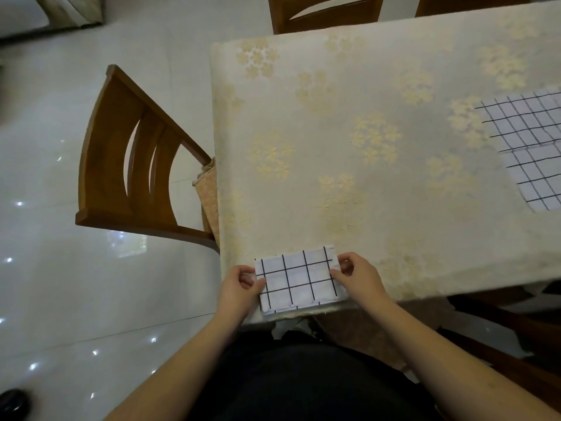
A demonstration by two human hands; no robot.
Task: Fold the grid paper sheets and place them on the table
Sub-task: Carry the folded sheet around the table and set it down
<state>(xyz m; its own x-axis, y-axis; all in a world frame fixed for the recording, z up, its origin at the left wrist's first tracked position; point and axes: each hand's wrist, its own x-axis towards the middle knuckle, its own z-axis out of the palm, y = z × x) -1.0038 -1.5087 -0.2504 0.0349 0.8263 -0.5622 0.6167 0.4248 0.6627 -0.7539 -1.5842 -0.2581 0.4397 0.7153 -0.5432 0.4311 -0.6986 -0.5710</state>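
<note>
Down at the bottom we're seeing our own dark-clothed lap (pixel 303 384), with both bare forearms reaching up to the near edge of the table (pixel 394 208). Our left hand (pixel 243 284) is pinching the left end of a folded grid paper sheet (pixel 299 279), thumb on top and fingers curled around the edge. Our right hand (pixel 356 275) is doing the same on the right end, fingers curled and gripping the paper. That folded sheet is lying flat right at the table's near edge, its near side sticking out a bit past the edge toward us.

Covering the table is a cream tablecloth (pixel 334 117) with pale gold flower clusters. Way off to the right, well apart from our hands, more grid paper (pixel 528 147) is lying flat, cut off by the frame edge; it's looking like two overlapping sheets, but we can't really tell.

Off the table's left side a wooden chair (pixel 130 159) is standing on glossy white floor tiles (pixel 91 299), with a corner of the cloth hanging down against it. Two more chair backs (pixel 324 13) are poking up at the far side. Something dark and round (pixel 13 404) is sitting on the floor bottom left, too blurry to identify.
</note>
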